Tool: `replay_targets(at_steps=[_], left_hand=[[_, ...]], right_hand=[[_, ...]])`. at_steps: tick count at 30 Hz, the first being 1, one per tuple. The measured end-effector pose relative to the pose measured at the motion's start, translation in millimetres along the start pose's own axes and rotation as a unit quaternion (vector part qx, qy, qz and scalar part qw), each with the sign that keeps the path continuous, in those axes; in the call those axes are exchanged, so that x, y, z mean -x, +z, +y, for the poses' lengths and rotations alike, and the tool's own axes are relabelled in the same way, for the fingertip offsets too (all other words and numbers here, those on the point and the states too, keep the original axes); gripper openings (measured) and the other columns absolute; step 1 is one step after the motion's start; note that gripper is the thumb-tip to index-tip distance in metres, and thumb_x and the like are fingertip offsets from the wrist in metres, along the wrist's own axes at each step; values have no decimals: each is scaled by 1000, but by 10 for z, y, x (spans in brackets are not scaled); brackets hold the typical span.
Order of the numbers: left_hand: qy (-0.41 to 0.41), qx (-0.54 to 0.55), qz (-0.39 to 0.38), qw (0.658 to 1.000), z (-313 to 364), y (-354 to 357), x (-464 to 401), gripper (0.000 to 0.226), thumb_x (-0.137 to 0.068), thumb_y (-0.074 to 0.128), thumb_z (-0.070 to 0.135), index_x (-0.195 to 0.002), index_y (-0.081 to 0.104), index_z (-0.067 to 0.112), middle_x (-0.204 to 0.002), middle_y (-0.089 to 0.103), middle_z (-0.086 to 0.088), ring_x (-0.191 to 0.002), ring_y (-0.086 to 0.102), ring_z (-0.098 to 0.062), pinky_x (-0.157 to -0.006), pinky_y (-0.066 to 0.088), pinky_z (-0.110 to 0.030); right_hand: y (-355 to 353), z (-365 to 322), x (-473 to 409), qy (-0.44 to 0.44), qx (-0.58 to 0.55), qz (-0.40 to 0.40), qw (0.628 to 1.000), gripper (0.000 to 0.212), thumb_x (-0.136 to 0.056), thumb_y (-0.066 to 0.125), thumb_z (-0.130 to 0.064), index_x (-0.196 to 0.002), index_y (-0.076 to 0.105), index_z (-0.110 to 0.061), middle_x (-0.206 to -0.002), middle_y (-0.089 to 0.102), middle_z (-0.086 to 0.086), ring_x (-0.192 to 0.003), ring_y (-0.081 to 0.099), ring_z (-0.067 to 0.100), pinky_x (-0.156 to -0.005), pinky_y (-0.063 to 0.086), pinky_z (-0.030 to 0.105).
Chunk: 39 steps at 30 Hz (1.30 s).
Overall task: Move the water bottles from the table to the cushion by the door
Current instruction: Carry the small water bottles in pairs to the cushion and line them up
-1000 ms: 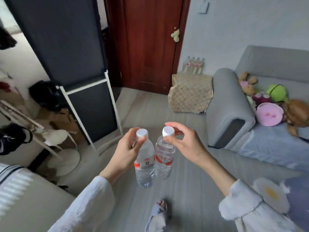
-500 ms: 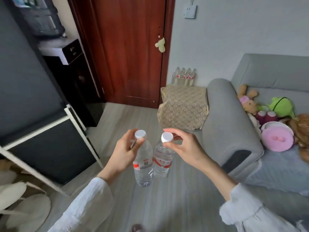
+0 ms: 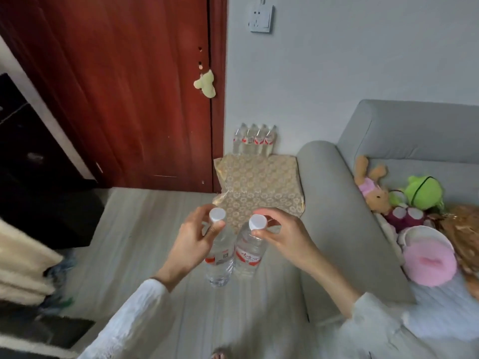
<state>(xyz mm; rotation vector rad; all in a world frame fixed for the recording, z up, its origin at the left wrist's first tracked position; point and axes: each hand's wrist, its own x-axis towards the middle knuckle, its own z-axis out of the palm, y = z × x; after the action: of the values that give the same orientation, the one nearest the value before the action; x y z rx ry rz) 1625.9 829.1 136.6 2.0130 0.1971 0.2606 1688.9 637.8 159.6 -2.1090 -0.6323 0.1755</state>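
Note:
My left hand (image 3: pixel 193 240) grips the neck of a clear water bottle (image 3: pixel 219 263) with a white cap and red label. My right hand (image 3: pixel 283 235) pinches the cap of a second such bottle (image 3: pixel 248 257). Both bottles hang upright, side by side and touching, above the floor. Straight ahead lies the gold patterned cushion (image 3: pixel 261 187), between the red door (image 3: pixel 124 94) and the sofa arm. Several water bottles (image 3: pixel 255 139) stand in a row at the cushion's far edge against the wall.
A grey sofa (image 3: pixel 344 216) fills the right side, with plush toys (image 3: pixel 404 203) on its seat. A black cabinet (image 3: pixel 33 177) stands at the left, with cream fabric (image 3: pixel 23 265) below it. Pale wood floor (image 3: pixel 145 229) stretches between them toward the door.
The view has closed in on the door and cushion, which now look larger and nearer. Both hands keep the same hold on the bottles. The black panel at the left has passed out of sight.

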Motion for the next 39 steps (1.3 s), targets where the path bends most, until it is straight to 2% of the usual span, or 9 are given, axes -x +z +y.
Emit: replay_targets(at_steps=[6,9,11,16,18,22,29,32,39], left_hand=[[-4,-1,-30,1000,-11,315,-1295,41,-76,52,49,-108,53,23,-100,63,2,-92,61,-15,-80,47,-30],[-11,0,-30,999,-71,591,-1892,19,-80,54,42,-99,50,39,-93,61,16,-87,61,-10,-72,45,-21],[-16,-4,-29,999,-112,800,-2276,19,-83,56,36,-101,52,36,-94,60,17,-89,61,-10,-73,46,-23],[-35,-19,-25,999,-89,1273,-3266,32,-85,55,32,-113,51,18,-100,60,2,-93,57,-15,-81,46,-32],[-37,-15,-22,999,-83,1439,-3634,23,-86,56,27,-108,49,24,-95,58,7,-87,57,-9,-77,44,-26],[-41,-17,-22,999,-120,1707,-4292,21,-87,56,25,-102,45,35,-90,57,20,-83,55,5,-70,40,-10],[-57,-23,-81,995,-436,2147,-5437,24,-87,55,24,-110,49,25,-105,61,6,-100,57,-15,-87,46,-34],[-64,-25,-106,992,-645,2286,-5857,24,-87,55,26,-109,48,29,-107,59,8,-104,55,-13,-90,42,-31],[-49,-69,-172,981,-1037,2806,-6673,28,-87,55,19,-114,48,22,-110,56,7,-101,53,-13,-85,36,-24]], right_hand=[[-435,508,-1116,19,-6,23,1000,35,-74,72,-19,-108,62,-16,-106,63,-6,-93,60,12,-83,45,13],[-641,872,-1645,23,-10,17,1000,33,-74,71,-18,-106,63,-17,-103,62,-10,-90,60,9,-79,44,7],[-790,1137,-2002,26,-10,10,1000,32,-74,72,-18,-105,63,-17,-102,62,-11,-87,60,8,-78,44,7],[-1270,1741,-2898,25,11,-16,1000,34,-72,73,-19,-104,62,-19,-105,65,-3,-87,60,11,-81,46,13],[-1474,1945,-3247,18,29,-24,999,33,-73,73,-21,-104,62,-20,-106,65,-1,-89,59,11,-81,45,11],[-1759,2289,-3845,4,80,-36,996,33,-73,72,-23,-103,60,-21,-103,64,-1,-91,58,15,-85,49,34],[-1958,3090,-4763,83,85,1,993,32,-73,72,-23,-103,60,-22,-101,64,-5,-81,53,6,-75,44,21],[-1942,3392,-5074,138,57,25,989,31,-73,72,-26,-102,60,-25,-96,57,-16,-77,52,-2,-66,39,9],[-1902,4126,-5738,159,70,30,984,31,-75,67,-21,-105,59,-17,-97,57,-9,-82,54,11,-73,44,19]])
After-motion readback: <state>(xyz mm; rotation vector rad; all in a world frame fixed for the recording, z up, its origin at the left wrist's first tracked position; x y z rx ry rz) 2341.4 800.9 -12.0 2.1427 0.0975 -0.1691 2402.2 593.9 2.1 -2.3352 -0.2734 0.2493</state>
